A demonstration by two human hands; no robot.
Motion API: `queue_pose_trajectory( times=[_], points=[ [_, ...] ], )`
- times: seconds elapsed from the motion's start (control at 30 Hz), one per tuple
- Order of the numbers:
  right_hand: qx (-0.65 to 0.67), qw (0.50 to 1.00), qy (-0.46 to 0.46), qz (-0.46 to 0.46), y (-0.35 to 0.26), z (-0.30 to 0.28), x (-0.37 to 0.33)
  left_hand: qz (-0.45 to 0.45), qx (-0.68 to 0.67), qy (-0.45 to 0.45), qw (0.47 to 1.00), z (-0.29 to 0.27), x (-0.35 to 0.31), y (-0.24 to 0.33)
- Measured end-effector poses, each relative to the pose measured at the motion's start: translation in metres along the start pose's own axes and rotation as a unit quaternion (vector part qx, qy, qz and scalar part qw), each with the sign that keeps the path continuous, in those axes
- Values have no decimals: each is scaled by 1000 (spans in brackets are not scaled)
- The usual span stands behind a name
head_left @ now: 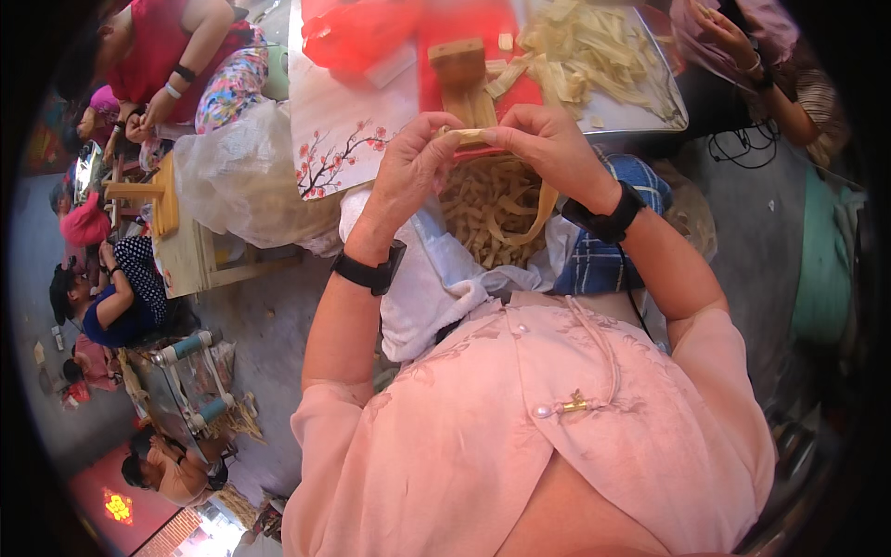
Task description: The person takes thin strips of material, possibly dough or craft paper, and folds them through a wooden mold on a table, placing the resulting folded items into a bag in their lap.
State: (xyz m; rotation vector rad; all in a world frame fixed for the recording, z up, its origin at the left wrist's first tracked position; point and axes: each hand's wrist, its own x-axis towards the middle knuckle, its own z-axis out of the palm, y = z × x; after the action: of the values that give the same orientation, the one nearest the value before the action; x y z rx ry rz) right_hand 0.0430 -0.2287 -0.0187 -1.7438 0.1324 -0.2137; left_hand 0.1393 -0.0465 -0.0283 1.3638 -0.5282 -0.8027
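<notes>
Between both hands is a short pale yellow strip (471, 136), rolled or folded small, at the near edge of the table. My left hand (413, 165) pinches its left end with thumb and fingertips. The other end is pinched by my right hand (554, 156). Just below the hands, many small pale curled pieces (487, 200) fill a container on my lap, with a longer looped strip among them. Beyond the fingers stands a brown wooden block (458, 63) on a red surface, with flat pale strips beside it.
A large heap of pale strips (589, 51) lies on a tray at the table's far right. Red plastic (357, 37) is at the far left. A clear plastic bag (251, 172) bulges beside the table near a wooden bench (190, 255). Other people sit nearby on both sides.
</notes>
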Motion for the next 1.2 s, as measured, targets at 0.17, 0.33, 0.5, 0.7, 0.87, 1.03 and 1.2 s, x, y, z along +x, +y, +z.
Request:
queue_pose_trajectory(
  times=[0.17,0.33,0.5,0.7,0.87,1.03,1.2],
  points=[
    [-31,999,6,6,4,-2,11,-1,10,37,999,0,13,-4],
    [-20,999,41,-13,13,-2,24,38,91,60,993,1,28,2],
    [-45,997,49,-49,15,0,37,49,198,112,972,-5,39,-4],
    [-198,976,83,-24,31,0,28,33,387,175,905,-1,30,-8],
    [-325,923,100,-181,-11,6,-1,160,427,153,877,12,-8,-12],
    [-77,973,61,-207,-27,33,-31,-170,-217,-6,961,50,-44,-15],
    [-79,953,8,-291,-21,44,-49,-109,-344,27,932,40,-38,-6]
  ],
)
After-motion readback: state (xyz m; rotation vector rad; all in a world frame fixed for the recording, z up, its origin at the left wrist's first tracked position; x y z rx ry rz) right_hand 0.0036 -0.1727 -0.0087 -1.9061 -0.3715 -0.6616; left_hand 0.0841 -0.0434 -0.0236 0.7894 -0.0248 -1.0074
